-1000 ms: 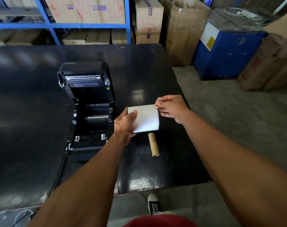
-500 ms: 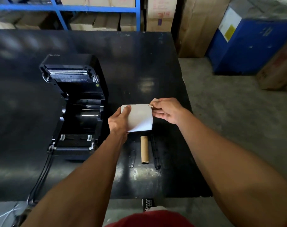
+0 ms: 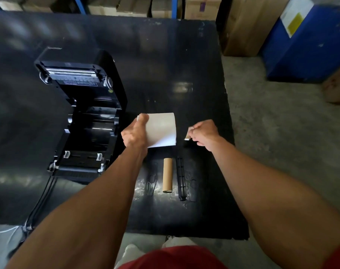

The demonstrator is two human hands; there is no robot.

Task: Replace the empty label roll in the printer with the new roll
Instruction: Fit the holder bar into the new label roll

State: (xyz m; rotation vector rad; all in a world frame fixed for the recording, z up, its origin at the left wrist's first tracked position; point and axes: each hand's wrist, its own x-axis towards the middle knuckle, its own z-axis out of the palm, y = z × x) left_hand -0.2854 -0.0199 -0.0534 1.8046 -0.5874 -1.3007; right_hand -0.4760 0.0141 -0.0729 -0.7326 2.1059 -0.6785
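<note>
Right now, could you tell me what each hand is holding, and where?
Left hand grips the white label roll at its left end; right hand pinches a small white scrap by its edge.

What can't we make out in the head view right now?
- Small pale scrap pinched in the right hand: fingers cover most of it; tape or label unclear.
- New roll: its left end and core are hidden by the left hand.
- Printer bay: dark, roll holders unclear.
- Lid sticker text: too small.
- Black spindle beside the empty core: blends into the table.
</note>
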